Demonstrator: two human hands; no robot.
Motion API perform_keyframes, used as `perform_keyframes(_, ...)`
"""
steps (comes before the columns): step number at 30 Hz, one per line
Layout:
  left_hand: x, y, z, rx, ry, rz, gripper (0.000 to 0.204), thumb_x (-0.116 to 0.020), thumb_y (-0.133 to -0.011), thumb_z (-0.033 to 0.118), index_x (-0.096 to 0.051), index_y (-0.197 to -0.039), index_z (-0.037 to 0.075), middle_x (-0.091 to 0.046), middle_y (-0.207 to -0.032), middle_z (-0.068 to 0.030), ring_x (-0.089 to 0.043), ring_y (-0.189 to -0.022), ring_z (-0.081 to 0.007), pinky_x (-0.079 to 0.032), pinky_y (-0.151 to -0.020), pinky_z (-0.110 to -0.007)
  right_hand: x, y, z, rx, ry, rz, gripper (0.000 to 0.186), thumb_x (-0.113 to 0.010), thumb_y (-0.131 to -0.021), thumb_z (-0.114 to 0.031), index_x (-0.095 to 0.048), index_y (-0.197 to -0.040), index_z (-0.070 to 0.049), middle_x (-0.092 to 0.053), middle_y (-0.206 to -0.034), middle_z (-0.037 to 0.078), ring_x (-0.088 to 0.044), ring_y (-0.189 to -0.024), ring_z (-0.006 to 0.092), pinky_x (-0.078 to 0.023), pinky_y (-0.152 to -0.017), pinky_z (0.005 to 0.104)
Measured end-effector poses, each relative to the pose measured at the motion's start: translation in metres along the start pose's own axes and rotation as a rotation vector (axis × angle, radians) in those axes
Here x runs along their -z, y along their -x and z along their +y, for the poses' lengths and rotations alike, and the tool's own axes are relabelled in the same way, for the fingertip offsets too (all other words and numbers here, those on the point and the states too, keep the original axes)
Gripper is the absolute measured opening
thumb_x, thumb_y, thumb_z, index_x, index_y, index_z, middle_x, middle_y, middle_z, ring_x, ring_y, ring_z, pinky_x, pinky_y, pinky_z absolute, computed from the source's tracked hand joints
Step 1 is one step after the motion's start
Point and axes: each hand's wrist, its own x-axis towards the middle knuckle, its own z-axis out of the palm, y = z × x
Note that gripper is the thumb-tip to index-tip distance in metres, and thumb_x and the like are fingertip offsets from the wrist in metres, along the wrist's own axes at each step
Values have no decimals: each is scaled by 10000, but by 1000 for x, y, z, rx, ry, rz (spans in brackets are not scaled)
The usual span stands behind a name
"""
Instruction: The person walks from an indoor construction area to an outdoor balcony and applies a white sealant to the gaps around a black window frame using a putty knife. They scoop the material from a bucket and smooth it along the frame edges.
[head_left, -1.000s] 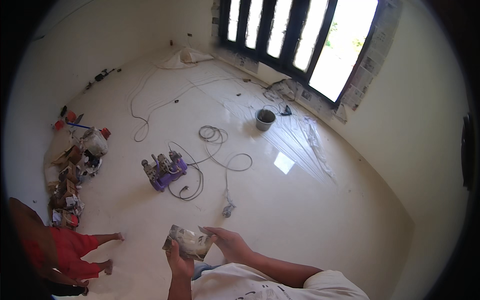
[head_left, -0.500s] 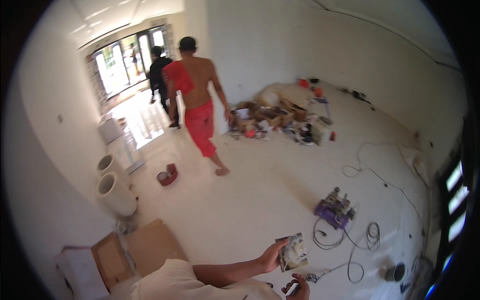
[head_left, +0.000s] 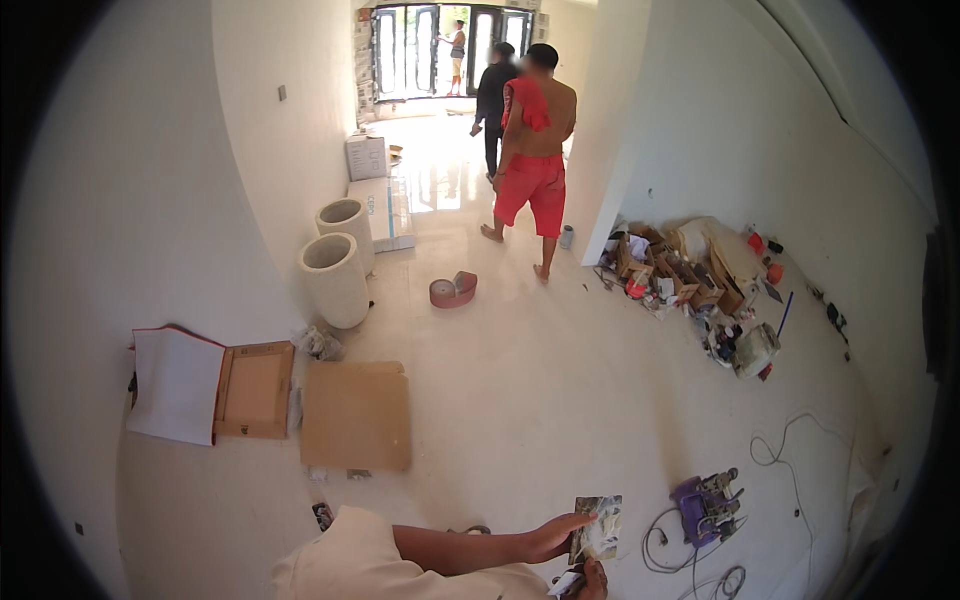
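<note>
Left hand [head_left: 553, 539]: your grip clamps the pale-smeared panel [head_left: 606, 532], near right, smeared face up, probably for your view | right hand [head_left: 595, 580]: your grip wraps a small pale piece [head_left: 565, 583] beside it, likely for easy reach | purple machine [head_left: 699, 512]: on floor [head_left: 490, 400], farther right

Held panel [head_left: 608, 537] smeared; cardboard sheet [head_left: 355, 417] matt; far floor [head_left: 436, 188] glossy.

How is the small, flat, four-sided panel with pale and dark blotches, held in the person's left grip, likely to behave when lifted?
The panel is probably fairly stiff: its edges look straight beyond the left grip. It is likely light, being little bigger than that grip. Its blotchy face might be slippery if wet, which I cannot tell.
</note>
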Motion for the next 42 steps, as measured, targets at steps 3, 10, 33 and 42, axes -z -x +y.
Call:
perform_keyframes(3,-7,8,6,-32,-46,86,457,-542,-967,351,-480,-1277,21,-592,-1211,-72,-567,-1101,-179,-437,-953,-353,-7,-10,-26,-286,-365,7,194,-461,-955,-132,-603,-979,-2,-531,-733,32,-453,-599,118,-376,-522,278)
perform_keyframes(10,10,9,4,8,-55,176,477,-449,-997,420,-466,-1287,40,-584,-1214,-70,-562,-1116,-181,-439,-966,-343,-11,-13,-27,-299,-142,24,287,-485,-974,-269,-572,-793,-64,-492,-643,-5,-407,-535,90,-336,-492,252)
perform_keyframes(33,-97,-61,-289,452,-655,-448,786,-214,-943,687,-430,-1354,52,-560,-1160,-58,-521,-1060,-147,-405,-964,-331,177,216,69,-350,-655,570,244,-580,-961,-301,-651,-909,-74,-524,-659,-40,-373,-531,20,-270,-466,165)
perform_keyframes(42,29,-120,-408,282,-1274,-105,537,-441,-953,539,-613,-1024,36,-612,-853,-66,-598,-781,-173,-489,-749,-325,317,368,132,-329,-673,887,354,-610,-934,-328,-626,-1145,-44,-506,-658,-25,-403,-534,43,-359,-446,211)
